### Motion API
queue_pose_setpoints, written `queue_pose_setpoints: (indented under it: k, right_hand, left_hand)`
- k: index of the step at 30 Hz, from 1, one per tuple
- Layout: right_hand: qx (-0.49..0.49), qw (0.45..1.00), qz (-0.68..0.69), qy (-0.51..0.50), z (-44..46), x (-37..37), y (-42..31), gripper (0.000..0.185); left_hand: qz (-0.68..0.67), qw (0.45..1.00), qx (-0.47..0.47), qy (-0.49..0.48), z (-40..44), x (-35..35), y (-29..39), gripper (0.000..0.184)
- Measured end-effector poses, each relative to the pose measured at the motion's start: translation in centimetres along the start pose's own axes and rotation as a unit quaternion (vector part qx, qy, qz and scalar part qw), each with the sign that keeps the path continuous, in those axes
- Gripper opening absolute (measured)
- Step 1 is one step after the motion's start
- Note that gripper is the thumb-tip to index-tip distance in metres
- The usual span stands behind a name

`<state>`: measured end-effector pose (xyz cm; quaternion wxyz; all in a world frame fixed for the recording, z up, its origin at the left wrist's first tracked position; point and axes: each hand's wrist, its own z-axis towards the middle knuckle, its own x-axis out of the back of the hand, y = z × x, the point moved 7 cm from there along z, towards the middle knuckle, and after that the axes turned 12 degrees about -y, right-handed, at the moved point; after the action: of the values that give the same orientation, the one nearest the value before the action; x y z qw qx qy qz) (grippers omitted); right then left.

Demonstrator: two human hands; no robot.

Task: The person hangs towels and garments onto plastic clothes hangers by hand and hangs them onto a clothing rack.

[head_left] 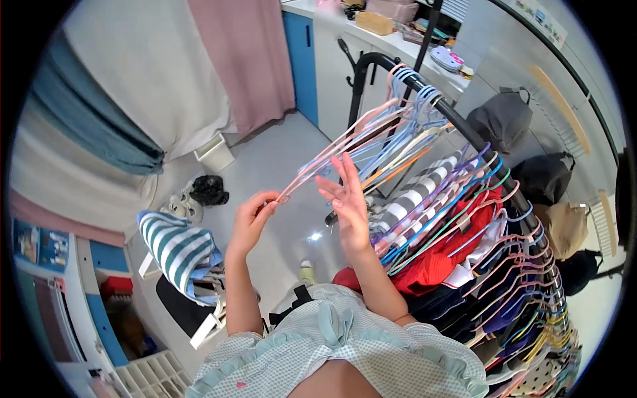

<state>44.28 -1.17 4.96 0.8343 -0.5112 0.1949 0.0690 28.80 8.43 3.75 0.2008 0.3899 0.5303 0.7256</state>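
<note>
My left hand (pixel 253 220) is closed in a pinch on the near end of a pink clothes hanger (pixel 312 166). That hanger slants up toward the rack's top bar, among several bare pink, white and blue hangers (pixel 391 149). Beside it, my right hand (pixel 350 202) is raised with fingers spread and nothing in it. Just right of this hand, clothes hang on the rack, the nearest being a grey-and-white striped garment (pixel 421 189) and a red garment (pixel 434 265).
The black clothes rack (pixel 474 142) runs down the right side, densely hung. A striped cloth (pixel 176 249) lies over a chair at left. Near the curtains are a white bin (pixel 214 154), a black plastic bag (pixel 209 190) and shoes (pixel 192 209). Bags hang on the right wall.
</note>
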Motion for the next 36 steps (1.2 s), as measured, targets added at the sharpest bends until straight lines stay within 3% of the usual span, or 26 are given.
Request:
queue_pose_setpoints:
  k: [9,20,30,36]
  right_hand:
    - [-0.011,0.989,0.044,-0.139,-2.0,-3.4,-1.2,0.085]
    - [-0.043,0.969,0.088,-0.226,-3.4,-7.7,-1.1,0.082]
    - [-0.135,0.956,0.134,-0.223,-3.9,-12.1,3.5,0.076]
    - [-0.191,0.94,0.192,-0.207,-4.7,-17.5,7.6,0.066]
  left_hand:
    - [-0.103,0.992,0.042,0.053,-8.7,-0.4,-1.3,0.015]
    - [-0.104,0.989,0.069,0.076,-14.1,-0.4,-1.1,0.015]
    - [-0.17,0.975,0.123,0.072,-20.5,2.3,-3.8,0.012]
    - [-0.123,0.977,0.159,0.073,-25.1,5.4,-6.4,0.017]
